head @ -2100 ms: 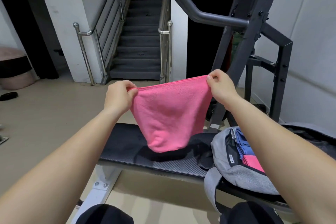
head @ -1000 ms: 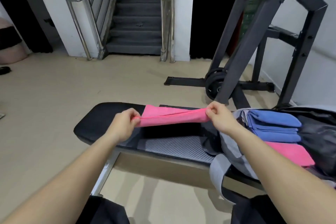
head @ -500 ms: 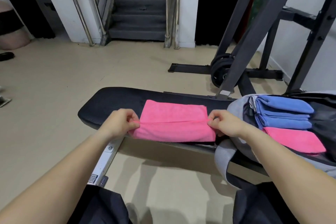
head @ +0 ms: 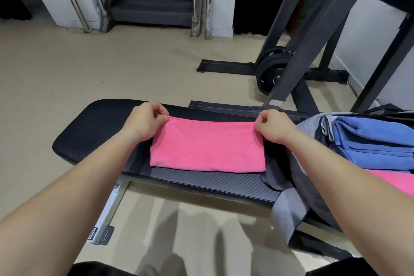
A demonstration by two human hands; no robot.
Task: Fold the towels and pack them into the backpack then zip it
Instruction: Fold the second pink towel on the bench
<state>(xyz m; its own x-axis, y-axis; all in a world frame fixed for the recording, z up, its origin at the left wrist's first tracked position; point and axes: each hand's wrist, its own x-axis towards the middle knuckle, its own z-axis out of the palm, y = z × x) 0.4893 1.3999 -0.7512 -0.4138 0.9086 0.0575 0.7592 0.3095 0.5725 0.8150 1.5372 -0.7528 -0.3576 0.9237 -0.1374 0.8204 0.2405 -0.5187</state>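
A folded pink towel (head: 207, 149) lies flat on the black bench (head: 94, 123). The left hand (head: 144, 122) and right hand (head: 274, 127) each pinch a far corner. Just right, the open grey backpack (head: 307, 168) holds blue towels (head: 371, 141); a weight rack (head: 298, 56) stands beyond.

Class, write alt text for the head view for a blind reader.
The left hand and right hand pinch the far corners of a folded pink towel lying on a black gym bench. At right, an open grey backpack holds blue towels and another pink towel.
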